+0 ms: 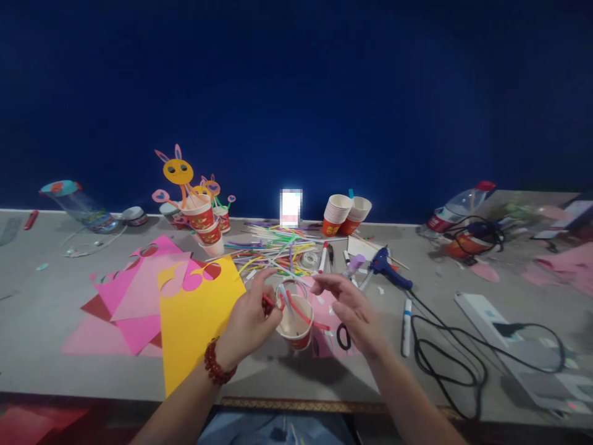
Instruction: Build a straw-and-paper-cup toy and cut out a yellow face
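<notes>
A red paper cup (299,340) stands at the front middle, with red pipe cleaners (299,309) and a pale strip in and over its mouth. At the cup's left rim my left hand (254,315), with a beaded bracelet (215,364) on the wrist, has its fingers closed on a red pipe cleaner. My right hand (349,306) is raised to the right of the cup, fingers apart and holding nothing. Beneath it, the black handle of scissors (343,337) shows on pink paper (324,290).
Yellow (199,321) and pink sheets (139,290) lie left. Behind are decorated cups (199,213), loose pipe cleaners (278,247) and stacked cups (336,213). A blue glue gun (389,269), a marker (406,327), a black cable (445,377) and a power strip (500,346) lie right.
</notes>
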### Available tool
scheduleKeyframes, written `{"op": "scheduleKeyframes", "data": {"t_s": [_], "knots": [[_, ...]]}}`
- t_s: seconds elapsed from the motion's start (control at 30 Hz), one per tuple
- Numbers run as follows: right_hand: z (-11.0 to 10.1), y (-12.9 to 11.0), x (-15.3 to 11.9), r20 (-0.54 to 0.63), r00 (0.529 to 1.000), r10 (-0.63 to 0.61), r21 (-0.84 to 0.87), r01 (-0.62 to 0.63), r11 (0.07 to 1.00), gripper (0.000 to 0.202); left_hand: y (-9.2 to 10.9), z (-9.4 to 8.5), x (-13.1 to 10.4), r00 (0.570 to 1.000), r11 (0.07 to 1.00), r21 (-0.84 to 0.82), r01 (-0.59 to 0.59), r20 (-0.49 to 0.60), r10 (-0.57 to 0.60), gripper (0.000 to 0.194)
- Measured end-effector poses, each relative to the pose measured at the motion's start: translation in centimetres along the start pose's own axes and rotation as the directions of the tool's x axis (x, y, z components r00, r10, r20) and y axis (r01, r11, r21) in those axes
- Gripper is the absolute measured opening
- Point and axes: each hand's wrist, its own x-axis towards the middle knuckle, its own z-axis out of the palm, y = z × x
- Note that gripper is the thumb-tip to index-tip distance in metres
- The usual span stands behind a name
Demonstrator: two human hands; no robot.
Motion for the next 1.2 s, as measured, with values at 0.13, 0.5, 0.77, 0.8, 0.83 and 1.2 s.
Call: {"op": "scheduleKeyframes", "data": {"t_s": [0.13,0.5,0.77,0.8,0.83,1.2], "knots": [[-0.3,-4.5,3.1,0.331,0.944,-0.004,-0.157,0.060,0.986,0.026,1.0,0.4,0.0,0.997,0.995,0.082,-0.065,0.045,0.061,0.063],[0.4,-4.8,3.6,0.248,0.968,-0.046,-0.463,0.160,0.872,0.023,2.9,-0.3,-0.1,0.990,0.950,0.279,-0.138,0.005,0.142,0.060],[1.5,-4.9,3.0,0.082,0.993,-0.090,-0.649,0.122,0.751,0.023,2.6,-0.2,0.1,0.980,0.925,0.331,-0.186,-0.006,0.199,0.060],[1.7,-5.0,2.9,0.080,0.992,-0.093,-0.657,0.123,0.744,0.023,2.6,-0.2,0.3,0.980,0.924,0.334,-0.184,-0.007,0.198,0.060],[1.8,-5.0,2.9,0.079,0.992,-0.097,-0.662,0.125,0.739,0.022,2.5,-0.3,0.4,0.981,0.925,0.336,-0.180,-0.009,0.194,0.060],[2.0,-4.1,3.4,0.084,0.992,-0.089,-0.619,0.122,0.776,0.021,2.5,-1.1,0.8,0.990,0.951,0.281,-0.131,-0.018,0.141,0.055]]}}
